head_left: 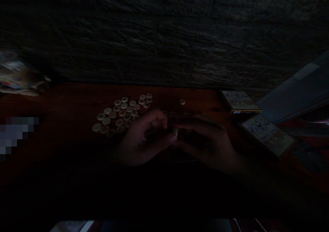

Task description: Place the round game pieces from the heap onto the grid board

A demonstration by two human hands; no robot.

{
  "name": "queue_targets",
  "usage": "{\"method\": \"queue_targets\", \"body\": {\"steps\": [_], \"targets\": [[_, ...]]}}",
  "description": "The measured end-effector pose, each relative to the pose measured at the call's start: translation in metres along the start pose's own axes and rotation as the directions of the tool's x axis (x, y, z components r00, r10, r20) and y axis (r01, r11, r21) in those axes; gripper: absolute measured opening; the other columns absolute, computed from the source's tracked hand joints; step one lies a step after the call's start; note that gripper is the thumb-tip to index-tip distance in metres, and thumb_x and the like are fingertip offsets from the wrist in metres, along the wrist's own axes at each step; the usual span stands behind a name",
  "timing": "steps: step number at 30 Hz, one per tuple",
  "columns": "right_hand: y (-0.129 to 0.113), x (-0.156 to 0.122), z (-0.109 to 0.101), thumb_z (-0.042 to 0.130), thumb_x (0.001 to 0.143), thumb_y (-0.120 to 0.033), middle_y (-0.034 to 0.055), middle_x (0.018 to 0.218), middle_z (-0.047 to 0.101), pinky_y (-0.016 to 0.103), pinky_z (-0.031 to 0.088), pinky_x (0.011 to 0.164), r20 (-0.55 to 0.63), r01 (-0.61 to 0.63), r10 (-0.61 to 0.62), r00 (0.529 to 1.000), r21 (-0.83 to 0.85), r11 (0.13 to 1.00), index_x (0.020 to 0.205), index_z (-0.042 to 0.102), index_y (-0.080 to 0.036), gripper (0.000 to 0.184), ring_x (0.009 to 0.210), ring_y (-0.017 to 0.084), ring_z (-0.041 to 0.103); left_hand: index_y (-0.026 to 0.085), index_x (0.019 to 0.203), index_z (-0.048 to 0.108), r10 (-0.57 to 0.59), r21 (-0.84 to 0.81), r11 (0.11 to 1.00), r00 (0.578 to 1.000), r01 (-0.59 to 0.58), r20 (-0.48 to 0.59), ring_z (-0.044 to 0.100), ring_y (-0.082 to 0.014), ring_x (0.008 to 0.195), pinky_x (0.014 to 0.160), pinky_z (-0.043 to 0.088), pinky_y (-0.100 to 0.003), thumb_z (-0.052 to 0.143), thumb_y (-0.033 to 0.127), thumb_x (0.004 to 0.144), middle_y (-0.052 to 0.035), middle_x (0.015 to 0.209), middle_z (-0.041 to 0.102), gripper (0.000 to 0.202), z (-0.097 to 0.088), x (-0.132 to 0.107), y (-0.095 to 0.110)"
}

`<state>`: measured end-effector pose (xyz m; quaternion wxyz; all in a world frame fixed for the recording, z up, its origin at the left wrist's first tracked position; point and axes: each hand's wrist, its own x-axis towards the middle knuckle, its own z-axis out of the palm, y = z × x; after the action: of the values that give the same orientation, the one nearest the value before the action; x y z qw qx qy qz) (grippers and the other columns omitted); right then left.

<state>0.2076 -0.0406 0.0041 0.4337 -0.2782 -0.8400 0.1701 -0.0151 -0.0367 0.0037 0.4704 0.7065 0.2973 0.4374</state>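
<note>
The scene is very dark. My left hand (144,139) and my right hand (205,139) meet over a reddish wooden table (64,101), fingers curled toward each other. Between the fingertips a small pale round piece (175,131) shows, pinched by both hands. Just beyond my left hand lies a loose heap of round pale game discs (120,113) with dark marks on them. One single disc (182,102) lies apart, farther back. A few more discs peek out behind my fingers.
Two flat printed box halves lie at the right: one at the back (240,101), one nearer (267,134). A dark brick-pattern wall (164,36) rises behind the table. A blurred pale object (15,77) sits at the far left.
</note>
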Motion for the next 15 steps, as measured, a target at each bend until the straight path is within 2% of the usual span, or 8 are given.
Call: {"method": "queue_targets", "body": {"steps": [4,8,15], "targets": [[0.0,-0.0003,0.0008,0.085,0.087,-0.024,0.0102,0.12,0.077,0.025,0.057,0.097,0.001,-0.025,0.025,1.0,-0.011,1.0,0.123,0.074,-0.014,0.039,0.109,0.016,0.073,0.02,0.093,0.055,0.037,0.022,0.999,0.999,-0.037,-0.015,0.059,-0.0066,0.07,0.061,0.046,-0.015,0.073,0.013,0.092,0.0052,0.082,0.062,0.02,0.0,-0.0013,-0.0031],[-0.0007,0.0,0.001,0.086,0.087,-0.024,0.008,0.113,0.078,0.025,0.059,0.09,-0.019,-0.028,0.028,0.999,-0.011,1.0,0.118,0.075,-0.016,0.035,0.101,0.016,0.075,0.021,0.095,0.056,0.06,0.036,0.998,0.998,-0.06,-0.006,0.063,-0.0089,0.074,0.064,0.05,-0.017,0.075,0.014,0.091,0.0033,0.085,0.064,0.021,-0.0014,-0.0019,-0.0043],[-0.0005,-0.0016,0.0004,0.085,0.088,-0.02,0.0087,0.117,0.078,0.023,0.057,0.097,0.001,0.01,-0.01,1.0,0.004,1.0,0.121,0.073,-0.015,0.036,0.11,0.016,0.074,0.02,0.091,0.054,0.002,-0.021,1.0,1.0,-0.002,0.006,0.06,-0.0069,0.065,0.057,0.045,-0.015,0.074,0.017,0.092,0.0044,0.079,0.064,0.021,0.0005,0.0,0.0012]]}}
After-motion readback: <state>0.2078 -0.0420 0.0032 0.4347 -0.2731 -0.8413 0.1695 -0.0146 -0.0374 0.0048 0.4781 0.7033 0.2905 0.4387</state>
